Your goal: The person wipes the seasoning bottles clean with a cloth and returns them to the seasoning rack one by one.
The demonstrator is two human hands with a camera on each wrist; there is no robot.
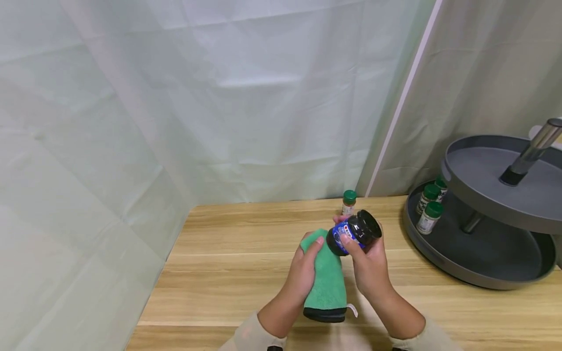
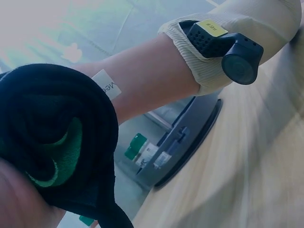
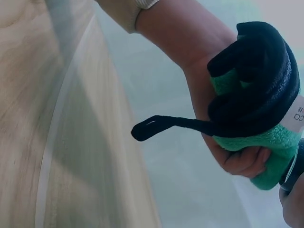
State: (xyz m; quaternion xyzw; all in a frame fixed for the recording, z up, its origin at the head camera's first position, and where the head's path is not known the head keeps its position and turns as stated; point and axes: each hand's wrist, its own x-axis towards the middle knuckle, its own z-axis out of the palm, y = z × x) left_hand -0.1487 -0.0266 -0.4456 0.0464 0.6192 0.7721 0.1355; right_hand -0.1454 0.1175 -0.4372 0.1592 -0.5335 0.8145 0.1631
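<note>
My left hand point(image 1: 303, 273) grips a rolled green cloth point(image 1: 327, 280) with black edging, its thumb lying along the upper part. In the right wrist view the cloth point(image 3: 261, 137) shows its coiled black end and a hanging loop, with the left fingers wrapped round it. My right hand point(image 1: 371, 263) holds a dark jar point(image 1: 353, 231) with a black lid and blue label, tilted so the lid points up and right. The cloth's upper end meets the jar's base end. Behind the jar, a green-capped spice bottle point(image 1: 349, 200) stands on the table.
At the right stands a grey two-tier round rack point(image 1: 483, 263) with a metal post. Several green-capped bottles point(image 1: 429, 218) are on its lower tier. Pale curtains point(image 1: 281, 107) hang behind the wooden table point(image 1: 228, 273).
</note>
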